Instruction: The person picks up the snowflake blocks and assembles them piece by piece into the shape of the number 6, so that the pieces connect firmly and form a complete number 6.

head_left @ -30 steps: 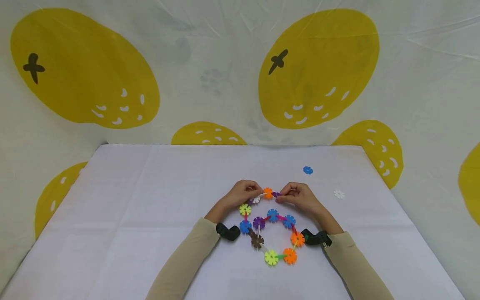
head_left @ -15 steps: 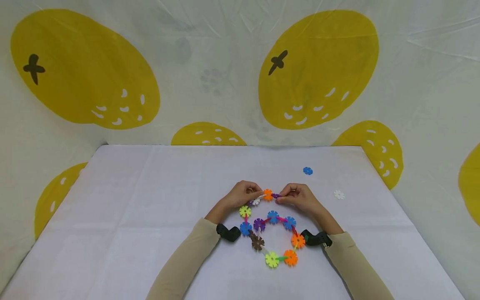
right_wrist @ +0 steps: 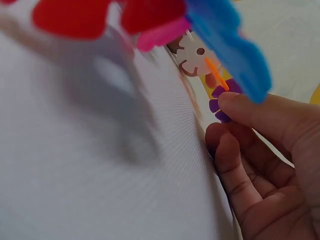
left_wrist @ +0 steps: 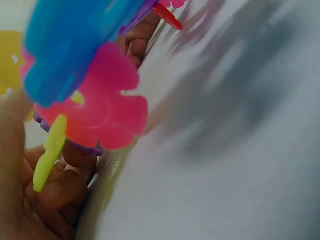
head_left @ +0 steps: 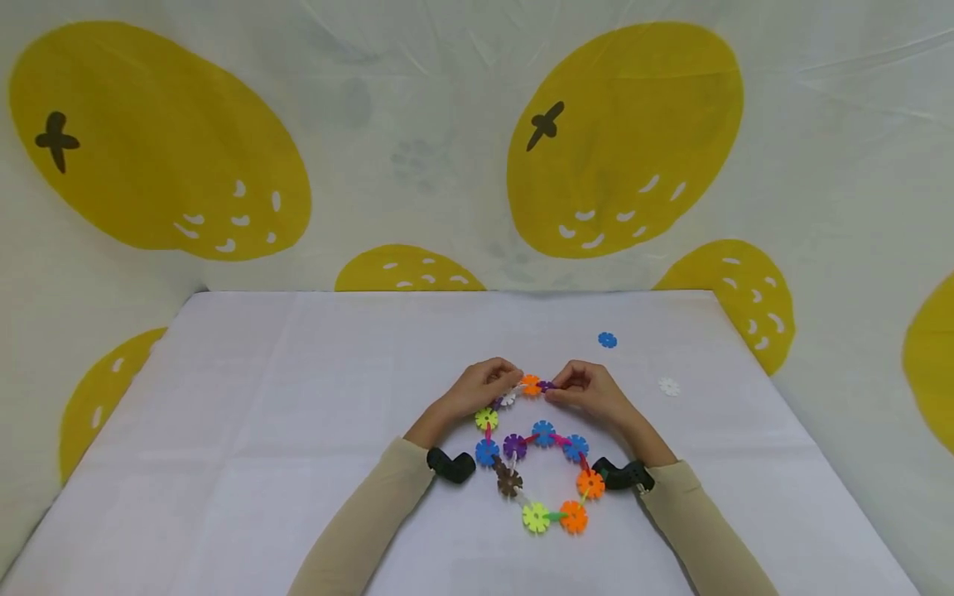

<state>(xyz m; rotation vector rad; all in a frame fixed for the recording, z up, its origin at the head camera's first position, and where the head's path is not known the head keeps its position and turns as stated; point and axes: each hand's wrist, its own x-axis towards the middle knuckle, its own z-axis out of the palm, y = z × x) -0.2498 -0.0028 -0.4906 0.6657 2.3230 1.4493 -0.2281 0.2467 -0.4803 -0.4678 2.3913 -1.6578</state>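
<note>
Snowflake-shaped plastic discs are slotted together into a chain. Its lower part forms a ring of brown (head_left: 510,482), yellow-green (head_left: 535,518), orange, blue and purple discs. From the ring's left side the chain curves up through a blue disc (head_left: 488,453) to the far end. There my left hand (head_left: 483,387) pinches a white disc (right_wrist: 194,54) joined to an orange disc (head_left: 531,385). On the other side of that orange disc, my right hand (head_left: 589,389) pinches a purple disc (right_wrist: 220,106) between thumb and finger. Blue and pink discs (left_wrist: 112,100) hang close before the left wrist camera.
Two loose discs, a blue one (head_left: 607,340) and a white one (head_left: 669,387), lie beyond and to the right of my right hand. A white cloth covers the table (head_left: 298,397). Behind it hangs a white curtain (head_left: 417,124) with yellow fruit shapes.
Both hands keep their pinches on the white and purple discs. The head view has shifted slightly, and the lower ring sits a little nearer the front.
</note>
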